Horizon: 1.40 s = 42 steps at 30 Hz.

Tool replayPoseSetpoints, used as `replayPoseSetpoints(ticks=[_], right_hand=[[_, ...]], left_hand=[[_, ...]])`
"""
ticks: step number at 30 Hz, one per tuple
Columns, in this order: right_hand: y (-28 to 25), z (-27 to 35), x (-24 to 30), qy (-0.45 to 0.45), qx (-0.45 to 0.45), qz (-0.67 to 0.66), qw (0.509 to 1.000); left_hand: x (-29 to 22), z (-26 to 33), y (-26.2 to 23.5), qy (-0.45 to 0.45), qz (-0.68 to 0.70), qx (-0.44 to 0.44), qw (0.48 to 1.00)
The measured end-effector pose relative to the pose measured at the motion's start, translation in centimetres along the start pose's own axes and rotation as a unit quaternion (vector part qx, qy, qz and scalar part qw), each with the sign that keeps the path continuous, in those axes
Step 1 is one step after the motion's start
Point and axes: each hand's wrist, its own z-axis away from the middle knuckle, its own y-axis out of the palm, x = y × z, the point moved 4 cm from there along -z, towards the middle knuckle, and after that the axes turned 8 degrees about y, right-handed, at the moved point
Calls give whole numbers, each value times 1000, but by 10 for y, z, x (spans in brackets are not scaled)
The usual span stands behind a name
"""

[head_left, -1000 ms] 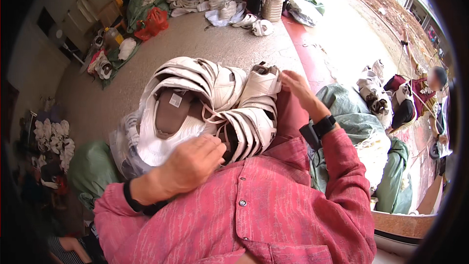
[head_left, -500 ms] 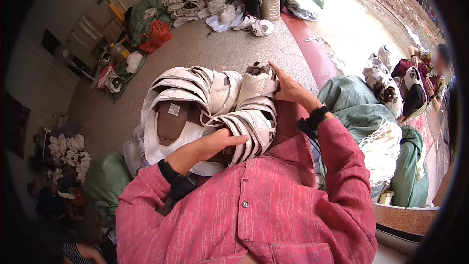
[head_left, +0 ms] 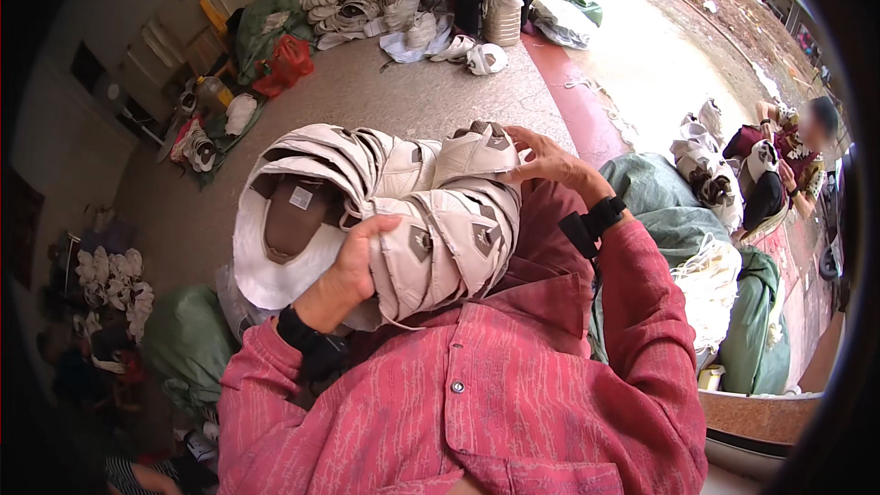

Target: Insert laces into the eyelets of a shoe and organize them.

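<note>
Moved since the earlier frame: near row of the nested shoe uppers (head_left: 440, 243) rolled over, so its side panels with dark patches now face up; left hand (head_left: 351, 268) shifted from lying across that row to clasping its left end.

Uppers: off-white, nested in two adjoining rows, lying across the lap over maroon trousers (head_left: 555, 252). Leftmost upper gapes, showing a brown lining with a pale label (head_left: 300, 197).

Grip, left: closed on the near row, thumb on the outer face, fingers hidden. Grip, right: right hand (head_left: 553, 165) half spread, curved at the right end of the far row; cannot tell whether it clasps or only steadies.

Step in hand (judged): turning and squaring the stack. Any further turn would call for support at both ends, lest the nest splay.

Containers: green sack (head_left: 188, 335) at left, bulging, contents hidden. Green tarpaulin sack (head_left: 653, 185) at right, contents also hidden; white cord bundle (head_left: 708, 282) beside it. Red plastic bag (head_left: 291, 62) on the floor (head_left: 385, 96) beyond, contents not discernible. Plastic jug (head_left: 214, 92) near it, yellowish.

Farther off: seated co-worker with an upright stack of uppers (head_left: 502, 14).
</note>
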Motion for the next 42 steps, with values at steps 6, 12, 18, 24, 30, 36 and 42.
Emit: replayPoseSetpoints(ticks=[6,12,18,24,30,36,42], right_hand=[[38,-2,-45,-78,-38,-294,952],[37,25,33,-123,-228,-230,938],[-39,33,207,-334,-289,-133,887],[-120,8,140,-280,-109,-53,952],[62,-40,41,7,46,32,998],[75,-20,4,57,147,-216,964],[32,28,7,-38,-76,-97,992]], left_hand=[[-28,14,-2,83,12,47,995],[-58,42,9,215,-80,15,973],[-154,103,100,378,-60,146,912],[-137,146,179,383,-79,249,886],[-50,111,72,148,33,68,986],[-5,54,95,61,2,121,991],[-28,19,96,65,38,163,984]])
